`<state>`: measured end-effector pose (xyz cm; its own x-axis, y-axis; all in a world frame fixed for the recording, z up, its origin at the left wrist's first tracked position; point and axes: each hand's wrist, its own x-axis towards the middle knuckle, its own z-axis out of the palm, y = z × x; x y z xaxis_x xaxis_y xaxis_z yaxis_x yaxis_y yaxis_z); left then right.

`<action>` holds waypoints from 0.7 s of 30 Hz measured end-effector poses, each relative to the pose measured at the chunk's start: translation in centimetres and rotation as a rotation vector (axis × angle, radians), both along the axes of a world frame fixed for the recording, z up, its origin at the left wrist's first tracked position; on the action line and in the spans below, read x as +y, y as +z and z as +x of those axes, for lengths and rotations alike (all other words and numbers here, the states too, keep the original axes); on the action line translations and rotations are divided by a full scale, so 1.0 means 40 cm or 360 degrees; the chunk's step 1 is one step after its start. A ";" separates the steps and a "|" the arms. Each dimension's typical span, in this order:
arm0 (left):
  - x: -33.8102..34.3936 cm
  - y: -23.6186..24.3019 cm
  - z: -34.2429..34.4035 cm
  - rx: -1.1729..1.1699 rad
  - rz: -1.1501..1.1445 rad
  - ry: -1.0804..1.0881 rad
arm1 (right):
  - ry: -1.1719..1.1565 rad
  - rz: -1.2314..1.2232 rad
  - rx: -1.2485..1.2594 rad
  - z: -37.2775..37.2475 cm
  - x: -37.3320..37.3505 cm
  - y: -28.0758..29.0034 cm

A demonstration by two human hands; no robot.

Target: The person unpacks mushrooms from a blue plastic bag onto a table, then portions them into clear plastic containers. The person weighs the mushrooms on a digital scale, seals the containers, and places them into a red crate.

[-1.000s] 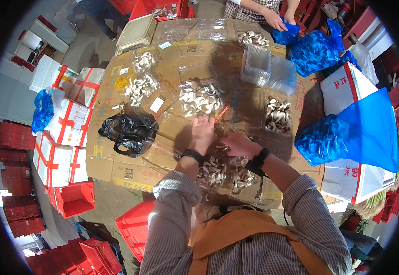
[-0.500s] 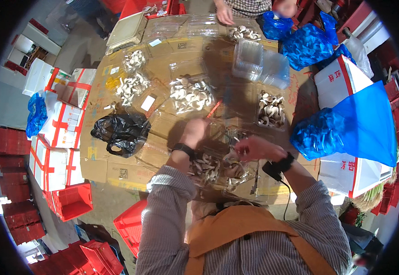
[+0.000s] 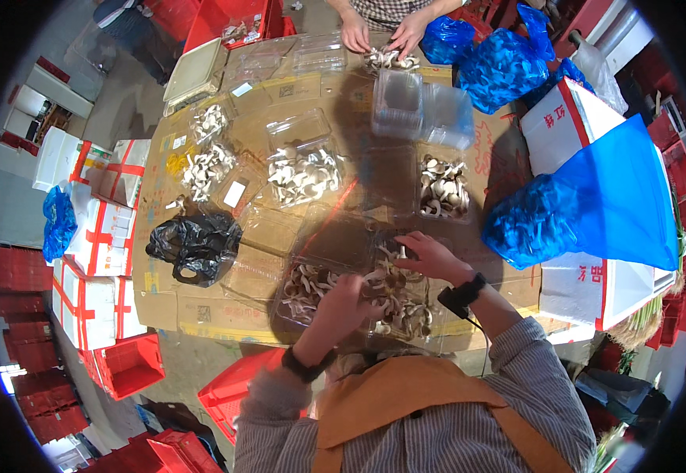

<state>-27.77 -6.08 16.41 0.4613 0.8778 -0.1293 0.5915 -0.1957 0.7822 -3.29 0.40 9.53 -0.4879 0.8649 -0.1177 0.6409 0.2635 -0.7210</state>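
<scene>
Mushrooms (image 3: 403, 318) piled on tabletop (image 3: 159, 298), right of black bag (image 3: 197, 239) and slightly closer to the near edge, some in a clear tray (image 3: 299, 314). Left hand (image 3: 341, 306) right of black bag, low over mushrooms, fingers curled; cannot tell if pinching anything, too blurred. Right hand (image 3: 431, 254) farther right of black bag, fingers loosely spread at far side of mushrooms. Possible trouble: caps bruised or split by squeezing too hard; mushrooms knocked off tabletop from hurried sorting; tray dragged by left wrist passing close.
</scene>
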 end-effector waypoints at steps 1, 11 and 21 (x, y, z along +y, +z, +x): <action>-0.026 -0.006 -0.006 0.0206 -0.0249 0.0113 | -0.0005 -0.0077 -0.0090 -0.017 0.002 -0.002; -0.146 -0.110 0.066 -0.0082 -0.0139 0.0480 | 0.0307 -0.0270 -0.0248 -0.091 -0.005 -0.001; -0.139 -0.073 0.069 -0.0235 0.0124 0.0065 | 0.0343 -0.0082 0.0372 -0.053 -0.081 0.054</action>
<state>-25.02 -11.65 13.48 0.4340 0.9009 0.0067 0.4799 -0.2375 0.8446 -5.40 -2.86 11.69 -0.6782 0.7346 -0.0217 0.3898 0.3346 -0.8579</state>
